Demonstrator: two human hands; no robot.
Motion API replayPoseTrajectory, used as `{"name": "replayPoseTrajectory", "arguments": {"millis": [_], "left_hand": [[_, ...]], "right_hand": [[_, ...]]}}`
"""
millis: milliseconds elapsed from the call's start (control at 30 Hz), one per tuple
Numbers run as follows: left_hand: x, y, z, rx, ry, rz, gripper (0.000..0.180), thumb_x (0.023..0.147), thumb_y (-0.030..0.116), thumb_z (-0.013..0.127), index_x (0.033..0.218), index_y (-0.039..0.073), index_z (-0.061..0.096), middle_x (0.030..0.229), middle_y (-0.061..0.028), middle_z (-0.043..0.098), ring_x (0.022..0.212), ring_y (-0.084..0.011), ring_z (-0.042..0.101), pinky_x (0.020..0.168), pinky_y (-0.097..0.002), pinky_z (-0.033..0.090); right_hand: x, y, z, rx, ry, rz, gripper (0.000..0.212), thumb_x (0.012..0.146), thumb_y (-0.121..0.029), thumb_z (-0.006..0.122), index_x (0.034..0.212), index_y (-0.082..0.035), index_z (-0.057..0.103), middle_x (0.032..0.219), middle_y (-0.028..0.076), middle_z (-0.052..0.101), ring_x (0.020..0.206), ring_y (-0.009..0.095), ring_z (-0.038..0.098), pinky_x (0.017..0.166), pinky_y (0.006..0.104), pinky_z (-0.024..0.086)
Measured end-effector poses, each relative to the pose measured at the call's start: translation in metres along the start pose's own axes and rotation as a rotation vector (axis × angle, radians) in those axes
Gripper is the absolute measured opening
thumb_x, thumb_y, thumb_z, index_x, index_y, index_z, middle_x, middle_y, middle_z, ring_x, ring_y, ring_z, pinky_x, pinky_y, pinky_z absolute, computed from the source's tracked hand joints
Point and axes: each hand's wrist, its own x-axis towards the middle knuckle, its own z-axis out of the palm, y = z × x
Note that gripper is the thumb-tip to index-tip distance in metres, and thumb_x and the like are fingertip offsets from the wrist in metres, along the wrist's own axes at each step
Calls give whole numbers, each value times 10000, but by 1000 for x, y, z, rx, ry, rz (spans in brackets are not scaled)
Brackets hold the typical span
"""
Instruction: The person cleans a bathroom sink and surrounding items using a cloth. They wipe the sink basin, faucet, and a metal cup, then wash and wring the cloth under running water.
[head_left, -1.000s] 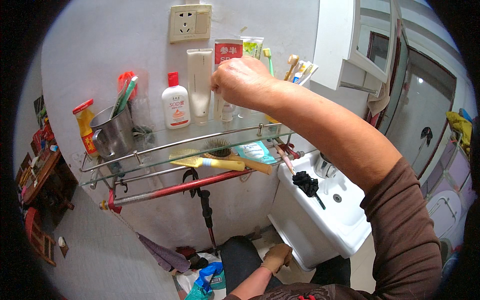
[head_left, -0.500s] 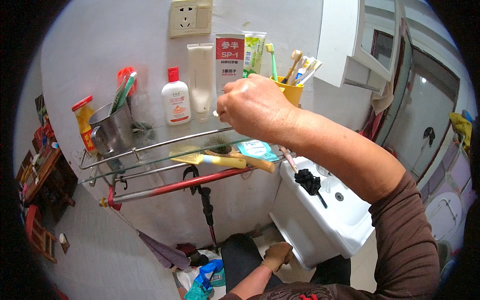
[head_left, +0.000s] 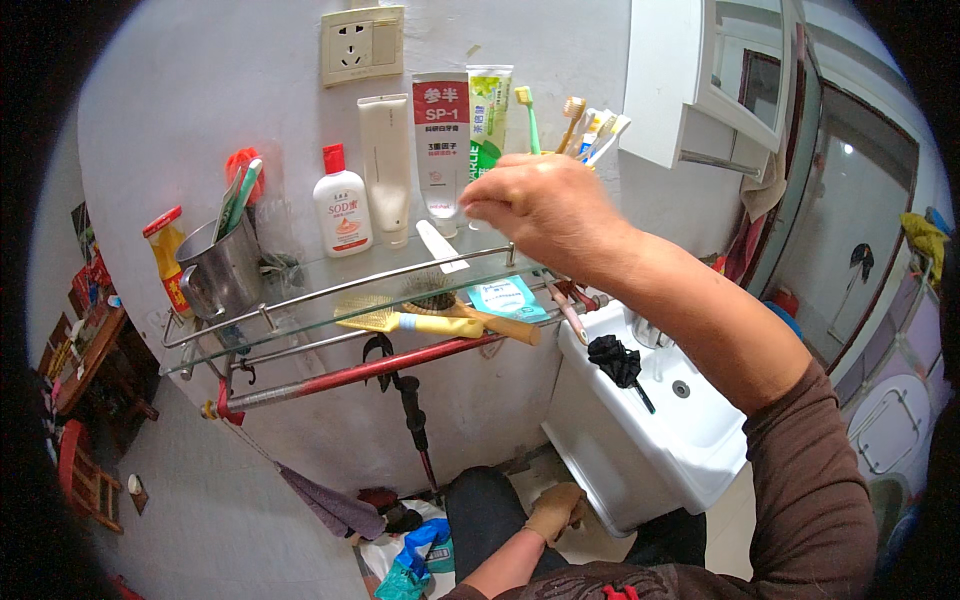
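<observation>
My right hand [head_left: 545,205] hovers just above the front rail of a glass wall shelf [head_left: 330,290], fingers closed, with nothing visible in them. A small flat white item [head_left: 440,245] lies on the glass just below and left of the fingertips, apart from them. Behind the hand stand a white and red tube [head_left: 440,140], a green tube [head_left: 488,115] and several toothbrushes [head_left: 590,125], whose holder is hidden. My left hand [head_left: 555,510] rests low on my knee, holding nothing.
The shelf also holds a white bottle with a red cap [head_left: 342,205], a cream tube [head_left: 385,165] and a metal mug [head_left: 222,265]. Hairbrushes [head_left: 400,320] lie below it. A red rail [head_left: 360,372] runs underneath. A white basin [head_left: 650,420] and a wall cabinet [head_left: 720,80] are at right.
My right hand has come down from the standing tubes toward the shelf's front rail. The small white item now lies uncovered on the glass. The left hand has stayed on my knee.
</observation>
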Motion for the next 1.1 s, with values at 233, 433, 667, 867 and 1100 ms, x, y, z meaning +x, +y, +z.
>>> {"name": "replayPoseTrajectory", "arguments": {"millis": [233, 433, 667, 867, 1100], "left_hand": [[7, -10, 11, 35, 339, 227, 416, 970, 293, 520, 651, 42, 610, 600, -130, 608, 524, -269, 584, 567, -440, 467], [-5, 3, 6, -226, 149, 87, 430, 947, 315, 533, 670, 11, 660, 589, -118, 608, 533, -253, 589, 520, -440, 421], [-14, 28, 12, -526, 133, -269, 417, 968, 289, 471, 825, -19, 713, 651, -51, 579, 575, -183, 543, 529, -317, 402], [-3, 23, 19, -551, 175, -270, 430, 974, 311, 461, 816, -3, 709, 693, -74, 633, 607, -211, 565, 559, -329, 440], [14, 10, 26, -453, 99, -211, 479, 1025, 360, 416, 958, -22, 698, 911, -162, 726, 739, -263, 640, 642, -352, 491]], "right_hand": [[-82, 8, -39, -57, 172, 36, 102, 926, -198, 780, 950, -100, 788, 823, 79, 723, 720, 265, 669, 684, 379, 501], [-205, 45, -49, -133, 239, 304, 90, 910, -117, 777, 983, -71, 801, 830, 90, 746, 715, 217, 691, 672, 359, 515], [-378, 131, -23, -23, 133, 1159, 271, 960, -296, 706, 1039, -68, 830, 1014, 154, 793, 910, 287, 755, 827, 386, 574], [-449, 162, -3, -13, -298, 1356, 260, 929, -294, 693, 1048, -114, 838, 1062, 140, 793, 991, 341, 743, 913, 433, 569], [-401, 106, 57, 73, -383, 1089, 374, 895, -376, 762, 1113, -74, 804, 1022, 144, 789, 970, 332, 747, 899, 431, 579]]}}
